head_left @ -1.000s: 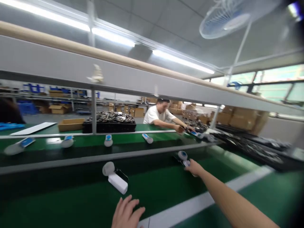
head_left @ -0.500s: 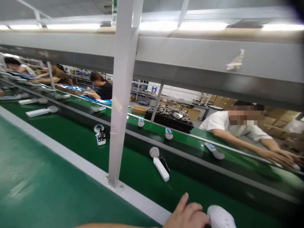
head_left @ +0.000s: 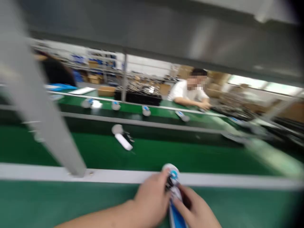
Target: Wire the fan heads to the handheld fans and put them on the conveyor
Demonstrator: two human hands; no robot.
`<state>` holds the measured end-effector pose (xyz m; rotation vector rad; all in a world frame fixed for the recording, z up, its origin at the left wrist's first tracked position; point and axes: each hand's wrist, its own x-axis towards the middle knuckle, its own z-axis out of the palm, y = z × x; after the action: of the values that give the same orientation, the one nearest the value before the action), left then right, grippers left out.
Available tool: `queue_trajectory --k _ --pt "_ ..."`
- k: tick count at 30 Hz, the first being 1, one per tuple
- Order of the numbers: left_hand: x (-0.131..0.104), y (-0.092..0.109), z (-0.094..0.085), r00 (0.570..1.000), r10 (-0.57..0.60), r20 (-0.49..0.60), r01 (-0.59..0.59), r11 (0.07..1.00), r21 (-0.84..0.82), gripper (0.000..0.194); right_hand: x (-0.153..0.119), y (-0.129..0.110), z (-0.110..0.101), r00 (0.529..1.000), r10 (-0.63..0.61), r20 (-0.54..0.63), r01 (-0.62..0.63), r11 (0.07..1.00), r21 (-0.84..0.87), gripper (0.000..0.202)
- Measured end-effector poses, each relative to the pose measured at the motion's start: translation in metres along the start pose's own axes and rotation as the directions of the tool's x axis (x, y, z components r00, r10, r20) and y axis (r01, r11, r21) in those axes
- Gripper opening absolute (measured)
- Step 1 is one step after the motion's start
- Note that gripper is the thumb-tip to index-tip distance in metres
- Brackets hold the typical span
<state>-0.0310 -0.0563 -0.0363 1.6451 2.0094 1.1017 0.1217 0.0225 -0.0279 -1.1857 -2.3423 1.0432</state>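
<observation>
Near the bottom centre, my left hand (head_left: pixel 153 198) and my right hand (head_left: pixel 193 205) grip one white and blue device (head_left: pixel 178 217) between them. Its round head has a blue ring and points away from me, over the pale metal edge strip. Dark parts show at its neck, beside my left thumb; motion blur hides their detail. My right fingers wrap the handle from the right. Beyond my hands, a white device (head_left: pixel 123 141) with a round head and dark loose parts lies on the green belt (head_left: pixel 190 158).
A grey slanted post (head_left: pixel 54 126) stands at the left, and a wide grey beam (head_left: pixel 142 34) crosses overhead. Several small white and blue devices sit on the far belt. Across it, a person in a white shirt (head_left: pixel 180 90) works with both hands. Shelves and cartons stand behind.
The view has turned right and levelled. My left hand has come back from over the belt with the white device, and my right hand has come into view, also gripping it.
</observation>
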Motion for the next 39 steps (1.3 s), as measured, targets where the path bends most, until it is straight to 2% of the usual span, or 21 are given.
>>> queue_trajectory --k 2,4,7,12,14,17,19,21,26,29,32,35,39 --pt "0.007 -0.001 -0.009 0.999 -0.033 0.042 0.036 0.997 -0.065 0.057 -0.008 -0.007 -0.012 0.998 0.025 0.053 -0.029 0.996 0.079 0.034" --pt "0.018 -0.005 -0.012 0.986 -0.105 0.132 0.113 0.992 -0.05 0.057 -0.002 -0.011 -0.017 0.995 0.096 -0.017 -0.095 0.994 0.059 0.034" --pt "0.026 -0.008 -0.01 0.958 -0.199 0.208 0.206 0.979 -0.013 0.056 0.009 -0.01 -0.013 0.988 0.115 -0.103 -0.115 0.993 0.005 0.02" --pt "0.021 -0.007 -0.004 0.947 -0.251 0.202 0.258 0.966 -0.009 0.059 0.01 -0.001 0.005 0.961 0.203 -0.187 -0.143 0.945 0.295 0.013" --pt "0.019 -0.008 -0.005 0.962 -0.208 0.176 0.211 0.977 -0.003 0.057 0.008 0.001 0.008 0.963 0.16 -0.218 -0.078 0.937 0.34 0.013" --pt "0.017 -0.012 -0.008 0.992 -0.047 0.115 0.047 0.999 -0.003 0.046 0.005 0.002 0.009 0.959 0.028 -0.282 0.067 0.946 0.319 0.013" --pt "0.016 -0.013 -0.011 0.993 0.068 0.095 -0.068 0.998 0.003 0.038 0.003 0.0 0.008 0.951 -0.015 -0.309 0.123 0.935 0.332 0.013" --pt "0.015 -0.013 -0.013 0.986 0.133 0.102 -0.134 0.991 0.002 0.034 0.003 -0.002 0.008 0.948 -0.043 -0.315 0.161 0.919 0.361 0.014" --pt "0.014 -0.008 -0.013 0.981 0.119 0.156 -0.113 0.993 -0.044 0.031 0.005 -0.003 0.01 0.959 -0.004 -0.282 0.127 0.898 0.421 0.014" --pt "0.014 -0.007 -0.012 0.981 0.147 0.127 -0.144 0.989 -0.031 0.028 0.006 -0.004 0.01 0.965 0.025 -0.262 0.092 0.9 0.425 0.014" --pt "0.013 -0.01 -0.011 0.96 0.269 0.083 -0.272 0.962 0.027 0.027 0.005 -0.006 0.009 0.966 -0.001 -0.259 0.114 0.9 0.42 0.014" --pt "0.011 -0.014 -0.011 0.914 0.401 0.061 -0.406 0.907 0.116 0.029 0.002 -0.008 0.009 0.96 -0.041 -0.276 0.15 0.909 0.389 0.015" --pt "0.011 -0.019 -0.011 0.857 0.512 0.063 -0.51 0.824 0.247 0.029 0.0 -0.01 0.009 0.952 0.006 -0.305 0.101 0.938 0.332 0.015"
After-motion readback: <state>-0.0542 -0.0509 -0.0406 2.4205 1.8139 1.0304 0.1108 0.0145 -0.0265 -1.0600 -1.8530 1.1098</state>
